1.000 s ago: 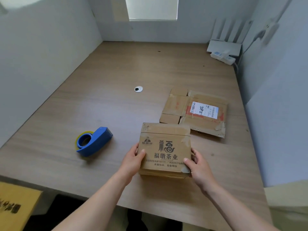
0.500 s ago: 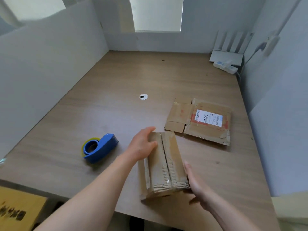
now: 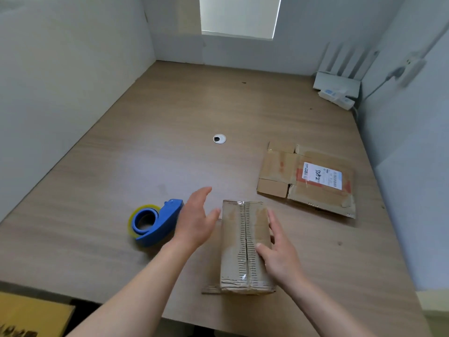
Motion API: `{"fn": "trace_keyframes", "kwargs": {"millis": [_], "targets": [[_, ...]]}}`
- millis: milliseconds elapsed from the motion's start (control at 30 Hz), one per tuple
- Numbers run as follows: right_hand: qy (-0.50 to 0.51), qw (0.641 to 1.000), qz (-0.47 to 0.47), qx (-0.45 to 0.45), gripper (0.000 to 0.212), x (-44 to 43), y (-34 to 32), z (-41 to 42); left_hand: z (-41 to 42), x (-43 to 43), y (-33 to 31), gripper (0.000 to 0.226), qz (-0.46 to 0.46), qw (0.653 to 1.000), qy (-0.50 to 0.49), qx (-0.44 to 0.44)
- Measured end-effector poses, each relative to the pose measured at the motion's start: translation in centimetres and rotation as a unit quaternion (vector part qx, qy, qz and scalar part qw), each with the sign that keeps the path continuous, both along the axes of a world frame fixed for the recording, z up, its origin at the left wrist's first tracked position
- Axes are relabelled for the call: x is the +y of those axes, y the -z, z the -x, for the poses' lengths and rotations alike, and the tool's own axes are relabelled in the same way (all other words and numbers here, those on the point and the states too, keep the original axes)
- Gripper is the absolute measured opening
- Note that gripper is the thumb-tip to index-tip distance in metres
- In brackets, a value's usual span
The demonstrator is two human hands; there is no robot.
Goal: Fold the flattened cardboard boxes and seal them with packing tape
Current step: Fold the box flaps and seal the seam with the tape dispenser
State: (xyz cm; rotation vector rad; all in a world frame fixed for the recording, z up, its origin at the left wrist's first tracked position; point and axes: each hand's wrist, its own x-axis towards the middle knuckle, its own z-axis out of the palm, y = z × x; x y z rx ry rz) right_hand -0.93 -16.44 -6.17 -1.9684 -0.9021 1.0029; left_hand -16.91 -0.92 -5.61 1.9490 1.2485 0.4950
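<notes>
1. Low in the frame's centre, the folded box [image 3: 245, 246] stands on the table [image 3: 102, 190]. Its long axis runs from the bottom of the frame toward the top, and the split seam on its upper face runs the same way.
2. The right hand [image 3: 279, 256] lies at the box's right edge with the thumb on top near the seam. The fingers are straight along the side, probably touching it.
3. The left hand [image 3: 196, 222] hovers just left of the box with its palm turned toward it, fingers spread and holding nothing.
4. The blue tape dispenser [image 3: 155, 221] sits left of that hand.
5. Farther off, right of centre, the flattened box [image 3: 308, 181] lies label up.
</notes>
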Motion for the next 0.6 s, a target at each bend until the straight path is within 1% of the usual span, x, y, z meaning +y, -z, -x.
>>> {"fn": "trace_keyframes", "kwargs": {"millis": [67, 100, 133, 200, 233, 267, 367, 467, 533, 600], "targets": [[-0.032, 0.996, 0.005, -0.084, 0.077, 0.7, -0.2, 1.0, 3.7, 1.7, 1.2, 0.054, -0.141, 0.986, -0.035, 0.078], [-0.037, 0.994, 0.012, -0.103, 0.07, 0.9, -0.2, 1.4, 5.6, 2.5, 2.0, 0.054, -0.173, 0.975, -0.052, 0.133], [-0.035, 0.993, 0.019, -0.114, 0.064, 0.9, -0.3, 1.6, 7.3, 3.1, 2.8, 0.056, -0.162, 0.965, -0.067, 0.198], [-0.028, 0.99, 0.025, -0.139, 0.058, 0.8, -0.4, 1.9, 9.8, 3.8, 4.3, 0.057, -0.076, 0.943, -0.071, 0.316], [-0.023, 0.987, 0.027, -0.154, 0.057, 0.8, -0.6, 2.0, 10.7, 3.9, 5.1, 0.054, -0.042, 0.934, -0.06, 0.351], [-0.016, 0.985, 0.03, -0.167, 0.057, 0.9, -0.8, 2.1, 11.4, 4.1, 5.9, 0.049, -0.027, 0.929, -0.045, 0.365], [-0.008, 0.98, 0.03, -0.197, 0.053, 1.4, -1.7, 2.3, 12.1, 4.5, 7.1, 0.035, -0.023, 0.937, -0.03, 0.347], [-0.022, 0.973, 0.014, -0.231, 0.048, 1.8, -2.4, 2.3, 11.9, 5.1, 7.2, 0.018, -0.005, 0.955, -0.045, 0.293], [-0.041, 0.969, 0.01, -0.245, 0.045, 2.1, -2.7, 2.3, 11.7, 5.5, 6.7, 0.016, -0.013, 0.964, -0.058, 0.261], [-0.078, 0.96, 0.015, -0.268, 0.043, 2.2, -2.8, 2.5, 11.1, 5.9, 5.6, 0.021, -0.033, 0.972, -0.066, 0.225]]}}
